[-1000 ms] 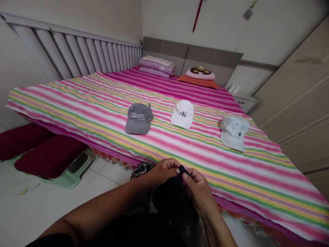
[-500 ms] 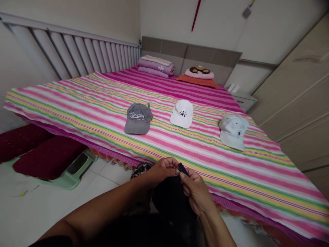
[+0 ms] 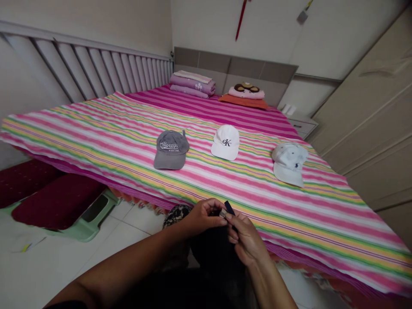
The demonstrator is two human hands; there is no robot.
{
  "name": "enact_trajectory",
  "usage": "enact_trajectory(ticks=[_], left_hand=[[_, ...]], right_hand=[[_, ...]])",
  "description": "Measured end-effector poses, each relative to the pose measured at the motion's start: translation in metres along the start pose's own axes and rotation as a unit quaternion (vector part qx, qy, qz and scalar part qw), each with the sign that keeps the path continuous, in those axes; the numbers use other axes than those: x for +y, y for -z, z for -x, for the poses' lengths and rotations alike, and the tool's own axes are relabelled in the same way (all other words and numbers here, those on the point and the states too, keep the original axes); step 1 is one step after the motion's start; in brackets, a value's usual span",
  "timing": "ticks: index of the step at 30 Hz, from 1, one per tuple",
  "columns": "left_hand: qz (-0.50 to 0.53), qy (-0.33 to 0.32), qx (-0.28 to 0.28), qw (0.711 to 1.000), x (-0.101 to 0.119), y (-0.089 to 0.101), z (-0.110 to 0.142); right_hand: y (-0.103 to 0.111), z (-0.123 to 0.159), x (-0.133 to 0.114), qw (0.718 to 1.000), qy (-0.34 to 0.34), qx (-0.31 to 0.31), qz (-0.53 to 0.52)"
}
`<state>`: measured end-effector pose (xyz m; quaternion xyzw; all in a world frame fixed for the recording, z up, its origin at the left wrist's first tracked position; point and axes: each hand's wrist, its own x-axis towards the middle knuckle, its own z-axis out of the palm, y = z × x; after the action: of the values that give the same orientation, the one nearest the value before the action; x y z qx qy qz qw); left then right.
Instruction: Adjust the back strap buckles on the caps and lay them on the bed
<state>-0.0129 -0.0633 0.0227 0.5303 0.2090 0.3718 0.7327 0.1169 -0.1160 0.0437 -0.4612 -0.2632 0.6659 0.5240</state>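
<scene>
Fingers point(image 3: 216, 221) pinched nearly together, left hand point(image 3: 203, 215) on the buckle point(image 3: 222, 213), right hand point(image 3: 247, 237) on the strap point(image 3: 228, 207), before the bed point(image 3: 257, 189); probably light, strap bendy, buckle hard: grip its edges

Bed point(image 3: 154, 94): magenta sheet point(image 3: 251, 118); striped cover point(image 3: 106, 141) spread over near part; on it grey cap point(image 3: 171, 150), white cap point(image 3: 225, 143), pale cap point(image 3: 289, 164), set apart; by headboard point(image 3: 212, 64), folded purple bedding point(image 3: 189, 84), flat orange piece point(image 3: 240, 101), possibly cushion.
</scene>
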Motion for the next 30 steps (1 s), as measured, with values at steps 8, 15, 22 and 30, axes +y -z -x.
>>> enact_trajectory(ticks=[8,15,22,30], left_hand=[[0.030,-0.029,0.065,0.997,0.004,-0.006,0.000],[0.182,0.043,0.063,0.980,0.003,-0.009,-0.001],[0.210,0.064,0.051,0.974,0.005,-0.010,-0.001],[0.216,0.052,0.037,0.974,0.004,-0.006,-0.003]], right_hand=[[-0.007,0.004,-0.001,1.000,0.022,-0.011,0.005],[-0.006,0.009,-0.002,0.999,0.041,-0.004,-0.020],[-0.004,0.013,-0.002,0.998,0.050,-0.015,-0.025],[0.002,0.012,-0.007,0.998,0.057,-0.021,-0.033]])
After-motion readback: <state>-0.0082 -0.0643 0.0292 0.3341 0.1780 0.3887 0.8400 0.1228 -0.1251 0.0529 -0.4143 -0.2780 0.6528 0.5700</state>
